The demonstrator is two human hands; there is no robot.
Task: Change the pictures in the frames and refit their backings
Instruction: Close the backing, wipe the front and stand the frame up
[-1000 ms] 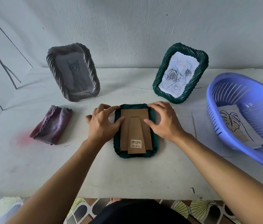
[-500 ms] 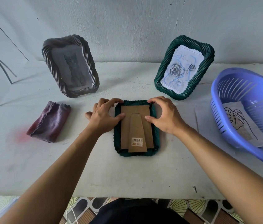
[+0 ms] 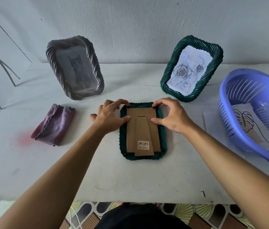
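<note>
Backing refit under way, both grips working the far corners of the face-down frame.

The dark green rope-twist picture frame (image 3: 163, 139) lies face down mid-worktop (image 3: 130, 179), with its brown cardboard backing (image 3: 131, 133) seated inside. The left grip (image 3: 109, 118) and right grip (image 3: 171, 116) each pinch a far corner, forefinger at the small dark tab, thumb pressing the card. The next step is probably turning those tabs with the card held flat. Bare worktop lies nearer the front edge. The folded purple cloth (image 3: 54, 124) and blue slotted plastic basket (image 3: 229, 113) sit well apart.

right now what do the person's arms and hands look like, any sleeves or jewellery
The left hand and right hand are bare: no gloves, rings, watch or bracelets show. The forearms are uncovered as far as the bottom edge of the picture, so no sleeves are in view.
</note>
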